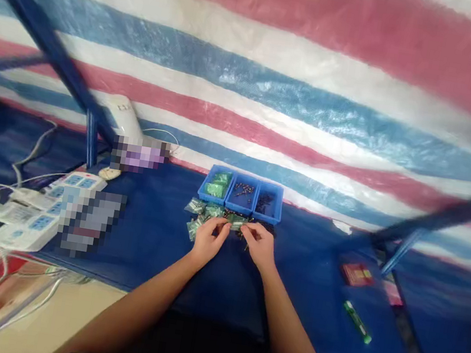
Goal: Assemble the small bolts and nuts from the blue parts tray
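Note:
Between my two hands is a small green-and-clear plastic packet (pixel 237 220). My left hand (pixel 210 238) pinches its left end, and my right hand (pixel 260 244) has thumb and fingertips at its right end. More such packets (pixel 194 226) lie in a loose pile beside and behind my left hand. Some dark small parts lie partly hidden behind my right hand. Just beyond stand three joined blue bins: the left bin (pixel 201 190) holds green packets, the middle bin (pixel 240 206) brownish screw-like pieces, the right bin (pixel 277 192) dark small pieces.
A white power strip (pixel 24 235) with tangled cables is at the left, near a white cylindrical object (pixel 126 117). On the right lie a red box (pixel 356 274) and a green tube (pixel 358 322). Blue metal bars (pixel 47 33) flank the blue table surface (pixel 142 227); striped sheeting hangs behind.

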`<state>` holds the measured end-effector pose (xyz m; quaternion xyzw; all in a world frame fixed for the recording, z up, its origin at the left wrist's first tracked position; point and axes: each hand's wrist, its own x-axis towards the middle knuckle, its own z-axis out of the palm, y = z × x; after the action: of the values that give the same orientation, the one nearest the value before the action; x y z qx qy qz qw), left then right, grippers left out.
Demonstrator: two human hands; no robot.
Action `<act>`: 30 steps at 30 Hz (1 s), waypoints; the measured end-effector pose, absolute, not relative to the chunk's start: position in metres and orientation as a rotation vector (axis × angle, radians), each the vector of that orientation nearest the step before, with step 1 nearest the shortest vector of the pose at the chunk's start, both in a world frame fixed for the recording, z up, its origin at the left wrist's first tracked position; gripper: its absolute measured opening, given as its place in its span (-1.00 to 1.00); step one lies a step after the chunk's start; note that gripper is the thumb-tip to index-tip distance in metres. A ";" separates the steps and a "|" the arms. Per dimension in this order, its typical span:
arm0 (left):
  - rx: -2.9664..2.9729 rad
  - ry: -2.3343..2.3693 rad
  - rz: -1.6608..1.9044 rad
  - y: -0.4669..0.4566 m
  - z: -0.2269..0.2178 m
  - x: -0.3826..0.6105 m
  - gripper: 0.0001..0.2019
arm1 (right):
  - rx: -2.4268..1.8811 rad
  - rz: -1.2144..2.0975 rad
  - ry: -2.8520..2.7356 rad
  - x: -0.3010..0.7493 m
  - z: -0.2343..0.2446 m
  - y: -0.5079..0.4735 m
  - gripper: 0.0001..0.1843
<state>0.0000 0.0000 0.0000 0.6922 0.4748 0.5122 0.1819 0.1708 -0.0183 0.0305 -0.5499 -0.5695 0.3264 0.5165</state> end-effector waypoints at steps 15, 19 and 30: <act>1.872 1.134 1.374 -0.005 0.003 -0.001 -0.74 | -1.212 1.006 -1.052 0.171 0.022 -0.018 -0.80; 1.943 1.142 1.374 -0.004 0.003 -0.006 -0.72 | -1.216 1.020 -1.026 0.171 0.021 -0.016 -0.80; 1.820 1.256 1.473 0.002 0.001 0.003 -0.86 | -1.214 0.920 -1.089 0.169 0.017 -0.013 -0.79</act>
<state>0.0034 0.0015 0.0012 0.6649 0.4589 0.5383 0.2400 0.1692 -0.0129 0.0168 -0.5223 -0.4683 0.3957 0.5928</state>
